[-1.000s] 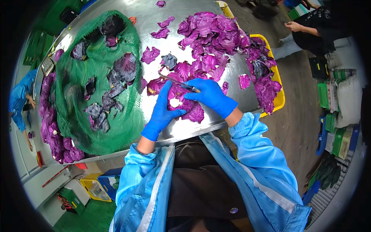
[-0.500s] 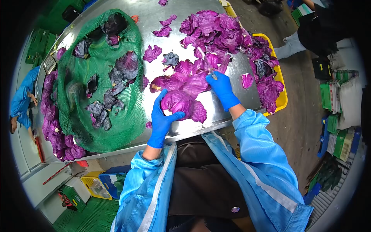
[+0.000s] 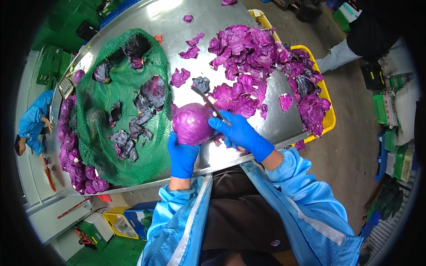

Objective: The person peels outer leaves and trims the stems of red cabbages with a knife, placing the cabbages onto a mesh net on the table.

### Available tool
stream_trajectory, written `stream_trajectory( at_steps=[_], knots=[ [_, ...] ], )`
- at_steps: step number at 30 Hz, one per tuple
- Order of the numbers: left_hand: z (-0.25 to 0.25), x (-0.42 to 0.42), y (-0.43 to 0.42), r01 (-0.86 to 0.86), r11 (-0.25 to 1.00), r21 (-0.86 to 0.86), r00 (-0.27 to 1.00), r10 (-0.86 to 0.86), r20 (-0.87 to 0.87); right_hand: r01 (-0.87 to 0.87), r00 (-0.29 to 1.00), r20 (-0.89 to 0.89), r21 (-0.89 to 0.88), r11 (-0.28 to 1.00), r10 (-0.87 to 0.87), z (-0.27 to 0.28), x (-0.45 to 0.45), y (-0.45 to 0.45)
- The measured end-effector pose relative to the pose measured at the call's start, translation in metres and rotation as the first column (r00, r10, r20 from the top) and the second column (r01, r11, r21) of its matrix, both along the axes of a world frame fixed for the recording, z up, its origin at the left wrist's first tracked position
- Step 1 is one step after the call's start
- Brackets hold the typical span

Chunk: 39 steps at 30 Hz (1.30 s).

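My left hand (image 3: 183, 156), in a blue glove, holds a round red cabbage (image 3: 192, 124) from below and the left, over the front part of the metal table (image 3: 279, 128). Fingers of my right hand (image 3: 242, 133), also gloved, are closed round a knife (image 3: 210, 104) whose dark blade points up and left, just above the cabbage's right side. Loose purple leaves (image 3: 239, 93) lie behind the cabbage, with a larger leaf pile (image 3: 248, 46) further back. A dark leaf (image 3: 201, 84) rests near the knife's tip.
Green netting (image 3: 155, 164) with dark leaves covers the table's left part, beside a row of cabbages (image 3: 71, 142). A yellow crate (image 3: 329, 119) of leaves stands at the right edge. A co-worker in blue (image 3: 33, 119) is at far left; another person (image 3: 341, 55) stands upper right.
The cabbage has been raised and turned in my left hand, its smooth side now up. My right hand has brought the knife back down and left to it. Leaves around the cabbage have shifted.
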State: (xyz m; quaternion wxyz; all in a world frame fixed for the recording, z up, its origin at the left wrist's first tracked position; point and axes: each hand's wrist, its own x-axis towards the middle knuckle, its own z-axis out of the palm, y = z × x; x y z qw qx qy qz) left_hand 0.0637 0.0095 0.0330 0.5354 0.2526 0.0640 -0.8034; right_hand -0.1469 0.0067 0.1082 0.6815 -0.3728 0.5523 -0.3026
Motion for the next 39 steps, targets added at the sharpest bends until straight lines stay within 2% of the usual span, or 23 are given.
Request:
stream_trajectory(
  at_steps=[1,3,5,6,7,9,10,13,14,17,19,21,23,24,25,26,27,28,29,30,33,35,39],
  knots=[
    [-0.001,0.006,0.001,0.000,1.000,-0.011,1.000,0.000,0.000,0.013,1.000,0.017,-0.071,0.997,-0.012,-0.001,0.005,0.001],
    [0.002,0.021,0.003,0.282,0.894,-0.348,0.897,-0.117,0.426,-0.046,0.997,0.057,0.020,0.999,0.044,0.002,-0.006,0.002],
    [0.011,0.016,0.005,0.315,0.863,-0.396,0.855,-0.077,0.513,0.076,0.973,0.230,-0.261,0.962,-0.015,0.002,-0.004,0.002],
    [0.011,0.015,0.008,0.199,0.901,-0.385,0.975,-0.144,0.167,0.059,0.966,0.258,-0.309,0.949,0.024,0.002,-0.005,0.000],
    [0.009,0.015,0.012,0.098,0.938,-0.331,0.963,-0.173,-0.206,0.043,0.956,0.286,-0.355,0.934,0.064,0.003,-0.006,-0.002],
    [-0.003,0.015,0.025,0.096,0.912,-0.400,0.987,-0.034,0.159,0.033,0.950,0.312,-0.190,0.981,0.029,0.001,-0.003,0.001],
    [0.005,0.008,0.026,0.277,0.867,-0.415,0.872,-0.045,0.488,0.102,0.957,0.286,-0.149,0.984,-0.056,-0.011,0.002,0.004],
    [-0.014,0.020,0.017,0.281,0.908,-0.311,0.820,-0.060,0.569,0.111,0.979,0.169,0.006,0.994,-0.111,-0.068,0.013,0.022],
    [-0.017,0.023,0.013,0.236,0.909,-0.344,0.863,-0.033,0.505,0.016,0.997,0.070,0.140,0.990,-0.026,-0.077,0.019,0.026],
    [-0.019,0.036,0.007,0.099,0.902,-0.421,0.954,0.034,0.297,-0.083,0.995,-0.051,0.145,0.986,0.091,-0.137,0.022,0.034],
    [-0.019,0.043,0.007,0.002,0.890,-0.456,0.987,0.072,0.145,-0.041,0.999,0.009,0.093,0.995,0.040,-0.160,-0.001,0.022],
    [0.004,0.040,0.011,0.063,0.868,-0.492,0.977,0.048,0.209,-0.011,0.997,-0.079,0.157,0.987,0.024,-0.163,-0.021,0.003],
    [0.013,0.040,0.010,0.013,0.885,-0.466,0.997,0.026,0.076,0.063,0.985,-0.168,0.149,0.987,-0.037,-0.163,-0.044,-0.018],
    [0.005,0.041,0.011,-0.051,0.860,-0.508,0.995,-0.002,-0.104,0.132,0.978,-0.182,0.158,0.979,-0.103,-0.165,-0.056,-0.030],
    [-0.008,0.045,0.012,-0.062,0.859,-0.508,0.995,0.011,-0.102,0.214,0.974,-0.113,0.165,0.963,-0.197,-0.159,-0.064,-0.043],
    [-0.023,0.050,0.014,-0.091,0.898,-0.430,0.990,0.037,-0.133,0.285,0.945,-0.191,0.094,0.954,-0.263,-0.155,-0.063,-0.049],
    [-0.021,0.053,0.013,-0.104,0.893,-0.438,0.957,-0.029,-0.288,0.348,0.906,-0.261,0.013,0.938,-0.332,-0.153,-0.058,-0.054],
    [-0.018,0.055,0.012,-0.108,0.893,-0.438,0.896,-0.104,-0.432,0.334,0.912,-0.258,0.012,0.942,-0.320,-0.154,-0.048,-0.057],
    [-0.016,0.058,0.011,-0.097,0.895,-0.435,0.813,-0.181,-0.553,0.342,0.930,-0.123,-0.053,0.938,-0.346,-0.154,-0.035,-0.057],
    [-0.016,0.063,0.010,-0.122,0.921,-0.371,0.785,-0.139,-0.604,0.357,0.934,0.018,-0.115,0.927,-0.357,-0.154,-0.019,-0.057],
    [-0.015,0.080,0.005,-0.159,0.942,-0.297,0.768,-0.071,-0.636,0.201,0.977,-0.047,-0.092,0.975,-0.206,-0.147,0.023,-0.050],
    [-0.010,0.089,0.000,-0.177,0.942,-0.284,0.744,-0.061,-0.665,0.212,0.972,-0.098,-0.046,0.976,-0.215,-0.173,0.035,-0.049],
    [-0.010,0.106,-0.005,-0.178,0.947,-0.266,0.740,-0.049,-0.671,0.256,0.963,-0.095,0.015,0.967,-0.253,-0.168,0.036,-0.052]
  ],
)
